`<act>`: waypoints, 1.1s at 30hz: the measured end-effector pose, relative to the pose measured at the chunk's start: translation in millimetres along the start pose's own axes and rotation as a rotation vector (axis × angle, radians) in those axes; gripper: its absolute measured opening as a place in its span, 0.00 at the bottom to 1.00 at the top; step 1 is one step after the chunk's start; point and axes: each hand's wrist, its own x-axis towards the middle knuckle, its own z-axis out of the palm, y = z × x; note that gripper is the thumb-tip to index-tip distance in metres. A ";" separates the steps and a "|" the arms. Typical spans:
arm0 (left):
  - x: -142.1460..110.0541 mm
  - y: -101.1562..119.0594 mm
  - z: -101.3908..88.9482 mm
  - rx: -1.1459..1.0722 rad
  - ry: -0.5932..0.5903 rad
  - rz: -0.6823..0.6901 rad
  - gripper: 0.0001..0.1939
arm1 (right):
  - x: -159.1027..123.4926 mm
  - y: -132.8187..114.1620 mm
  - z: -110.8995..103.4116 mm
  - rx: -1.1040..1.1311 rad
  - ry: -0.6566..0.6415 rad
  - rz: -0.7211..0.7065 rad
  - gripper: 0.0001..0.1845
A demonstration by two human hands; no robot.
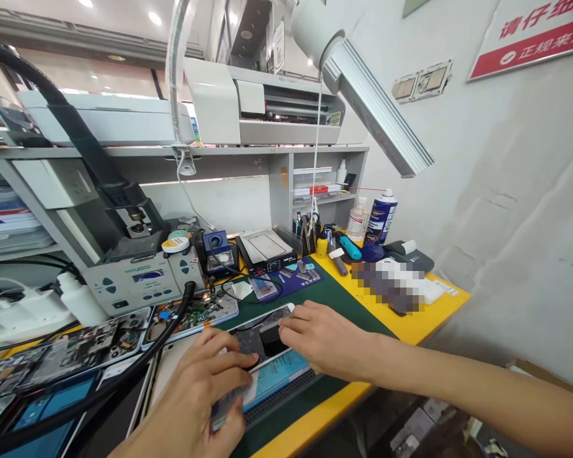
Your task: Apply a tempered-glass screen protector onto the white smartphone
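A white-edged phone-like device point(251, 335) with a dark, glossy face lies tilted on the workbench. A blue printed sheet point(279, 374) shows beneath its near edge, above a grey perforated strip point(281, 401). My left hand point(205, 381) rests its fingertips on the device's left near corner, fingers apart and thumb spread below. At the right side of the device, my right hand point(315, 334) has its fingers bent together in a pinch. They touch a dark rectangular piece point(271, 337) on the device; what lies between the fingertips is hidden.
Opened phones with bare circuit boards point(195, 312) lie at left, crossed by a black hose point(172, 331). Behind stand a grey rework station point(128, 283) and a flat heating plate point(267, 247). A blue spray can point(381, 216) and bottle point(358, 219) stand at back right.
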 end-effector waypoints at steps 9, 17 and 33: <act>1.7 -0.4 0.0 -0.005 0.009 -0.009 0.12 | 8.8 6.0 -0.3 -0.041 -0.008 0.006 0.07; 0.0 -0.8 2.5 -0.004 0.038 0.002 0.11 | 10.5 4.3 8.9 -0.065 0.050 0.037 0.08; 2.5 2.7 4.0 0.166 0.017 0.091 0.19 | -42.2 -21.2 -0.6 -0.059 0.119 0.106 0.09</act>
